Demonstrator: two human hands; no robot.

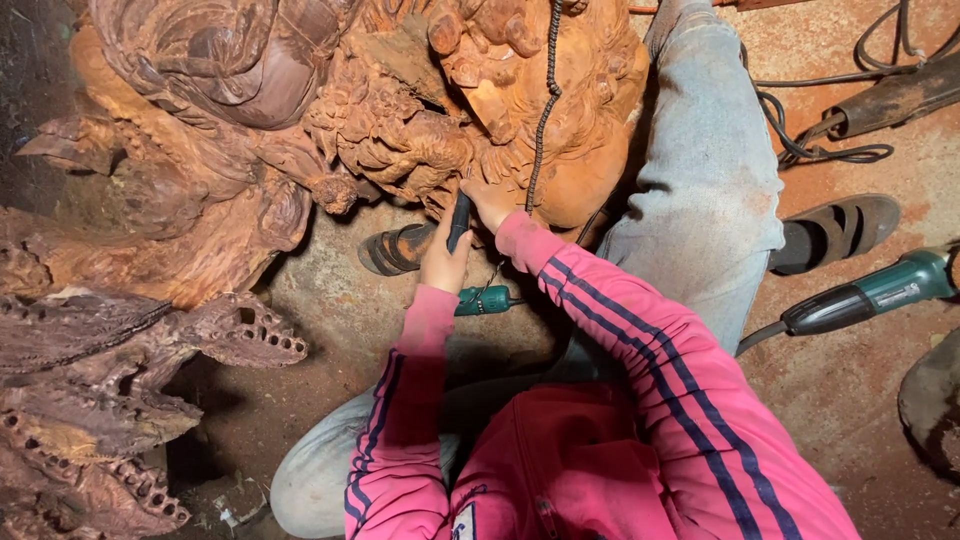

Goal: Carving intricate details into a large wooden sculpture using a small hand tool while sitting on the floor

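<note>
A large reddish-brown wood carving with deep, ornate relief fills the upper left. My left hand grips a slim black handpiece whose tip points up at the lower edge of the carving. My right hand rests on the carved wood right beside the tool tip, fingers pressed against the surface. A ribbed flexible shaft hangs down across the carving toward my hands. Both arms wear pink sleeves with dark stripes.
A second dark carved piece lies at lower left. A green power tool with cable lies on the dusty red floor at right, another green tool under my wrists. Sandals and cables sit near my legs.
</note>
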